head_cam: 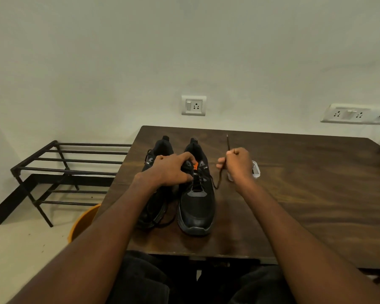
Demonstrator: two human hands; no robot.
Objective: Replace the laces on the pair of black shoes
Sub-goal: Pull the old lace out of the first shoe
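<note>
The two black shoes are sitting side by side on the dark wood-grain worktop, toes pointing toward the person. The left hand is resting over the throat of the right shoe, its fingers curling down onto the tongue beside an orange tab and steadying it. The right hand is closing in a fist around a black lace, holding it firmly; the lace is running up from the shoe's eyelets into the fist, and its stiff tip is sticking straight out above the knuckles.

The left shoe is lying mostly hidden behind the left forearm, with loose lace trailing around it.

The lace is looking thin, soft and limp, so it is likely slipping easily through eyelets but snagging where it crosses; gripping close to the shoe or at the hard tip seems best. The shoes are appearing light, with a flexible mesh upper, smooth toe panels and a firm ribbed rubber sole, so holding down at the tongue is probably needed to stop the shoe sliding on the smooth worktop.

A small clear tub is sitting just behind the right hand, partly hidden; its contents cannot be made out.
</note>
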